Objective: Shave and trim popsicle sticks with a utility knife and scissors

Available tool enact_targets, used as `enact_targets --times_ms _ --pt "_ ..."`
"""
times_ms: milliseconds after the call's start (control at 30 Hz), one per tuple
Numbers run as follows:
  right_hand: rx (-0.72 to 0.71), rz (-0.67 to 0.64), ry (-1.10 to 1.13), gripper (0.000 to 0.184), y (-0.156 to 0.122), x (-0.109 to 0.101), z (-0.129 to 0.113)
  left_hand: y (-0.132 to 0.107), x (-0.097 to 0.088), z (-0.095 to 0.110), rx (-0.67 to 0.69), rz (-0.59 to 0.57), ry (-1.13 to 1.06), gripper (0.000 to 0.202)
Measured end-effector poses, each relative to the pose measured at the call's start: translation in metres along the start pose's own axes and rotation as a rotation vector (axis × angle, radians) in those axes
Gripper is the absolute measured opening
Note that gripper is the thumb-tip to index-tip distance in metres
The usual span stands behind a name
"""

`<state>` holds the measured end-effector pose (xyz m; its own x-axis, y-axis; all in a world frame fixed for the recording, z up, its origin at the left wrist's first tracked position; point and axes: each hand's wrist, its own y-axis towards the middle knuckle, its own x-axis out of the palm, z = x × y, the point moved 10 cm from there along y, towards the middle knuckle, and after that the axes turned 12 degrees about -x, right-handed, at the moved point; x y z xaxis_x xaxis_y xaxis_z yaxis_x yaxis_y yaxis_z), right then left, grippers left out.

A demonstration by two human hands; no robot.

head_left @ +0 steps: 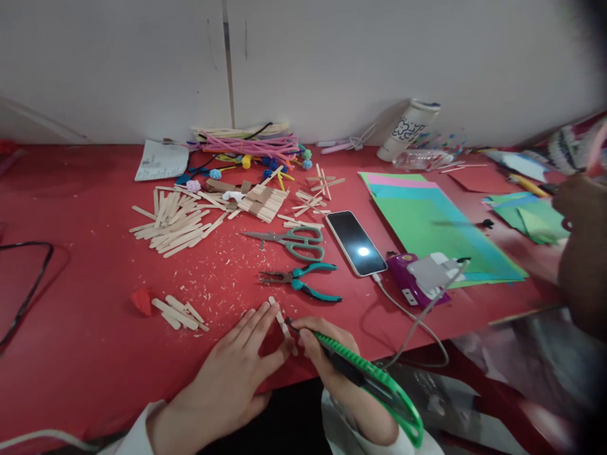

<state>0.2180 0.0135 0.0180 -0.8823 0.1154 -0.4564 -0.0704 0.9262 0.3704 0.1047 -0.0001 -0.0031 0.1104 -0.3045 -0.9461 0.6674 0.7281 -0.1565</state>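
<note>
A craft stick point(281, 320) lies near the table's front edge. My left hand point(244, 366) presses it down, with a fingertip near its far end and the thumb by its near end. My right hand point(332, 363) is closed around a green utility knife point(374, 374). The knife's tip is beside the stick; whether it touches is too small to tell. Just beyond are teal-handled pliers point(303, 280) and grey-handled scissors point(294, 240). Several short cut sticks point(177, 313) lie left of my left hand, beside a red scrap point(141, 301).
Behind lie a pile of craft sticks point(173, 221), a stick panel point(265, 201) and pink pipe cleaners point(251, 145). At right are a phone point(356, 243) on a cable, a purple power strip point(411, 284), coloured paper point(422, 215) and a tumbler point(408, 129). Another person's hand point(585, 208) shows at far right.
</note>
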Motion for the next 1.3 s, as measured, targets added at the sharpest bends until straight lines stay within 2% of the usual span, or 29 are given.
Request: enact_targets --times_ms 233,333,467,633,733,900,1067,1167,1300 --pt "-0.038 0.001 -0.025 0.023 0.002 -0.002 -0.006 0.002 0.0 0.0 -0.018 -0.031 -0.012 0.076" --pt "-0.078 -0.009 -0.07 0.02 0.004 -0.001 -0.012 0.001 0.001 -0.002 -0.008 0.011 -0.012 0.083" --pt "-0.17 -0.091 -0.096 0.018 0.008 0.007 -0.024 -0.003 0.007 -0.003 0.015 0.051 0.0 0.087" --pt "-0.103 -0.151 -0.059 0.018 0.018 0.012 -0.022 -0.002 0.009 -0.002 0.021 0.028 0.004 0.08" --pt "-0.093 -0.153 -0.037 0.019 0.02 0.013 -0.019 0.0 0.008 -0.002 0.005 0.001 -0.002 0.084" --pt "-0.126 -0.051 -0.053 0.017 0.013 0.008 -0.016 0.0 0.006 -0.001 0.005 0.02 0.008 0.093" --pt "-0.198 0.114 -0.137 0.017 -0.003 -0.018 -0.031 0.0 0.006 -0.001 -0.011 0.012 0.008 0.094" --pt "-0.119 0.178 -0.193 0.018 -0.009 -0.03 -0.026 0.004 0.003 0.001 -0.045 0.012 0.018 0.093" --pt "-0.044 0.202 -0.207 0.019 -0.01 -0.032 -0.014 0.005 0.001 -0.002 -0.153 0.041 0.068 0.095"
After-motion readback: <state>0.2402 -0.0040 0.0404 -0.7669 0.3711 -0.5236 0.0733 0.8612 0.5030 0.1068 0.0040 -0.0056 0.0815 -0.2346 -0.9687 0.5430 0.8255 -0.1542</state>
